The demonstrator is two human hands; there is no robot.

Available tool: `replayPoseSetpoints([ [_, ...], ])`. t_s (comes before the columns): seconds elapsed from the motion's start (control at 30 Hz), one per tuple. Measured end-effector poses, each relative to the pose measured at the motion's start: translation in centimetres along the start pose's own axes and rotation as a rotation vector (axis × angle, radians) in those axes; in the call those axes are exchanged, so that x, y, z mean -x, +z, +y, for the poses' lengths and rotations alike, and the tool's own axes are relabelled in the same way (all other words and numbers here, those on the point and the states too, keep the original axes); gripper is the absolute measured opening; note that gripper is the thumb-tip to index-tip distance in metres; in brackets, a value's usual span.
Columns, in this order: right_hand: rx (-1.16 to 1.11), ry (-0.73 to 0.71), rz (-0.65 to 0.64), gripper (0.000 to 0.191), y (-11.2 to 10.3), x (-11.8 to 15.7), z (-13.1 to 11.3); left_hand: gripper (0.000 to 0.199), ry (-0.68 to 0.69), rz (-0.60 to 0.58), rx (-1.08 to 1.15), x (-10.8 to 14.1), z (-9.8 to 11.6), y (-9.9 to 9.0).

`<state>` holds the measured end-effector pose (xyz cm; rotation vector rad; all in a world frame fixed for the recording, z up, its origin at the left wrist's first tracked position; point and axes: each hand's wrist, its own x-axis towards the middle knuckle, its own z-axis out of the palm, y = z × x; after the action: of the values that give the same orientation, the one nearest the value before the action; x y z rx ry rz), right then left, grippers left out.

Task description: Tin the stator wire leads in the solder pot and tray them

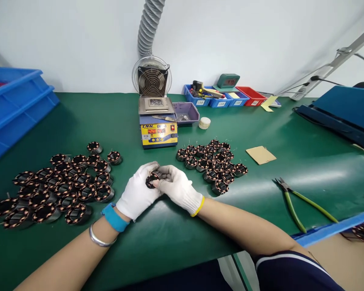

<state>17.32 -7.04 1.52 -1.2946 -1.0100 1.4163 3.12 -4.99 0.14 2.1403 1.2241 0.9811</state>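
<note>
In white gloves, my left hand (140, 190) and my right hand (177, 186) meet in front of me around one copper-wound motor stator (152, 180). Both hands have their fingers closed on it; the right thumb, bare at the tip, presses near its rim. Part of the stator is hidden by the fingers. To the left lies a large group of similar stators (63, 188), some with thin wire ends sticking out. A second group of stators (217, 165) sits to the right of my hands.
Behind my hands stands a yellow-and-blue solder pot (159, 135) with a fan (153, 81). Green-handled cutters (288, 198) and a cardboard square (261, 155) lie at right. Blue crates (16, 105) rise at left. Small bins (221, 101) line the wall. A blue-edged box (339, 228) is lower right.
</note>
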Motion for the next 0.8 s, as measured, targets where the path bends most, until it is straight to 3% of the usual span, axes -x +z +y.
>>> replayPoseSetpoints([
  [0.17, 0.362, -0.078, 0.010, 0.028, -0.3, 0.0, 0.0, 0.048, 0.047, -0.074, -0.024, 0.0, -0.2, 0.0],
  [0.23, 0.403, -0.138, 0.047, 0.029, -0.5, 0.0, 0.2, 0.051, 0.027, -0.064, -0.023, 0.0, 0.0, 0.1],
  [0.43, 0.464, -0.308, 0.145, 0.039, -0.7, 0.2, 0.5, 0.051, -0.240, 0.001, 0.109, -0.2, 0.4, 0.2],
  [0.53, 0.473, -0.337, 0.179, 0.040, -1.0, 0.0, 0.4, 0.017, -0.349, -0.144, 0.272, -0.2, 0.9, -1.0],
  [0.67, 0.383, -0.330, 0.235, 0.042, -1.4, -0.6, 0.4, 0.016, -0.428, -0.353, 0.549, -0.3, 1.3, -3.6],
  [0.73, 0.333, -0.325, 0.253, 0.043, -1.5, -0.8, 0.5, 0.019, -0.430, -0.278, 0.684, -0.2, 1.1, -4.5],
  [0.8, 0.299, -0.325, 0.253, 0.044, -1.4, -0.7, 0.5, 0.027, -0.404, -0.069, 0.754, -0.2, 0.6, -4.6],
])
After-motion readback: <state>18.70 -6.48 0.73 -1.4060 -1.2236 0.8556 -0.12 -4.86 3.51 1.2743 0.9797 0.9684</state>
